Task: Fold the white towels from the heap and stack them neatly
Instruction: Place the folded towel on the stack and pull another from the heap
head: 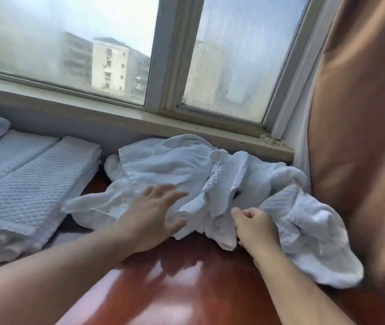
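At centre and right of frame: heap of white towels [182, 167], crumpled, on glossy red-brown worktop [186, 292] below window sill [186, 127]. Left grip [154, 214] open, fingers spread, flat on heap's near edge. Right grip [255, 226] closed around a towel fold at heap's lower right. Folded towel stacks [34, 181] at left of frame, just beside heap. Brown curtain [363, 113] at right edge.

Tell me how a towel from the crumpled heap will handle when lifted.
Probably floppy: the heap lies in soft folds and ruffled edges, so a towel should sag from the right hand pinching it. Its overlapping layers may drag along too. The glossy table would likely let cloth slide if the left hand pushes.
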Action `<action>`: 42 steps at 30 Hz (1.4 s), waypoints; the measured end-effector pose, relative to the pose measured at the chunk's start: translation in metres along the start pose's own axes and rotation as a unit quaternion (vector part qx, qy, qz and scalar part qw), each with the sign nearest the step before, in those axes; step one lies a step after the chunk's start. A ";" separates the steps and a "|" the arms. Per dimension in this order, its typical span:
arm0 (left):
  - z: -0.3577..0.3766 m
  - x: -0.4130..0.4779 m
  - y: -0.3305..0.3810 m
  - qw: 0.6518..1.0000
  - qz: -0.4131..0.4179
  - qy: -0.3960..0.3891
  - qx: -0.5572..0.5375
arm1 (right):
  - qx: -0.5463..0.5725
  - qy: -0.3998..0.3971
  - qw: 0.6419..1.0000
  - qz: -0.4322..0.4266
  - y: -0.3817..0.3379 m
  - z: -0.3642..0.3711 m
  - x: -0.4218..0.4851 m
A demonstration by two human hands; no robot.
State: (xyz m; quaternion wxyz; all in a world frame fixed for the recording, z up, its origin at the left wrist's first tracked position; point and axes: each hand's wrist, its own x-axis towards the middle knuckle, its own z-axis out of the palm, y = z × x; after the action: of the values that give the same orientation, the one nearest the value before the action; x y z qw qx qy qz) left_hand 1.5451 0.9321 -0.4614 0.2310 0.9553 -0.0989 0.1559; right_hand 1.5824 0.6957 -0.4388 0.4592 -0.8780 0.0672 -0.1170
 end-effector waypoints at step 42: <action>-0.053 -0.135 -0.003 0.818 -0.205 0.126 -0.522 | 0.082 -0.264 0.951 -0.136 -0.070 0.029 -0.103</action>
State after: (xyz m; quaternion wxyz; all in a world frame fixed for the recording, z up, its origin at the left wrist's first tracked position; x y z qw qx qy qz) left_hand 1.4068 0.9754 -0.4638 0.7322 0.6617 0.0624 0.1488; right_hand 1.4919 0.7817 -0.4123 0.5109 -0.8375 -0.1866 0.0521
